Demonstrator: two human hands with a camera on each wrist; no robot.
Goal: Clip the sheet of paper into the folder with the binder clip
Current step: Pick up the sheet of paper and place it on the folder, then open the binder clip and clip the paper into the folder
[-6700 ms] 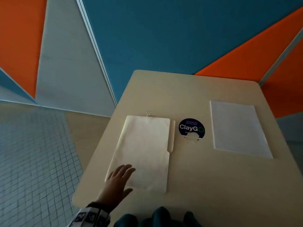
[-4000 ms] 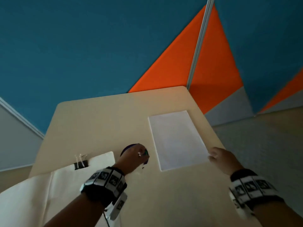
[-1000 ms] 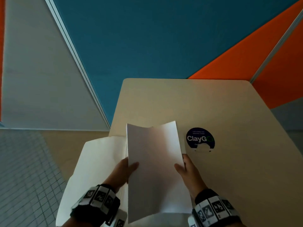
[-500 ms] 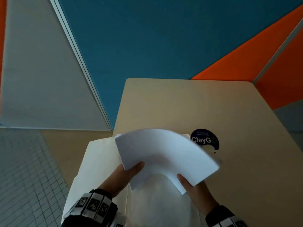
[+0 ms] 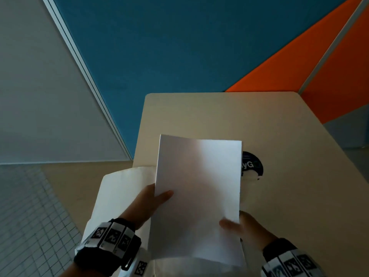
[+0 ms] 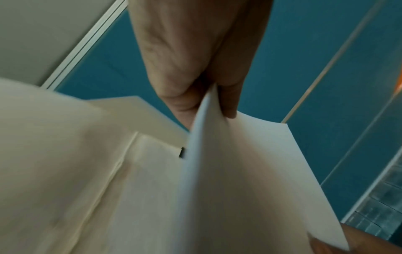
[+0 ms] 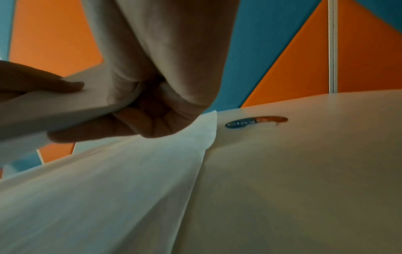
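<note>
I hold a white sheet of paper [image 5: 197, 196] in both hands, lengthwise above the open cream folder [image 5: 119, 196] on the table. My left hand [image 5: 159, 195] pinches the sheet's left edge, thumb on top; the left wrist view shows that pinch on the paper [image 6: 239, 171] by the left hand [image 6: 210, 101]. My right hand [image 5: 233, 224] pinches the lower right edge, also seen as the right hand [image 7: 71, 110] with thumb above and fingers below the paper [image 7: 50, 106]. A dark bit of the binder clip [image 6: 182, 152] shows at the folder's [image 6: 87, 154] far edge; the sheet hides it from the head view.
A round dark sticker [image 5: 252, 165] lies on the beige table [image 5: 279, 146] just right of the sheet, also visible as the sticker [image 7: 256, 122]. The folder's left flap hangs past the table's left edge over tiled floor [image 5: 30, 216]. Blue and orange wall panels stand behind.
Half a second ago the sheet was bent and turned sideways; now it is flat and lengthwise over the folder. Both hands still hold it, and my right hand has moved lower on its edge.
</note>
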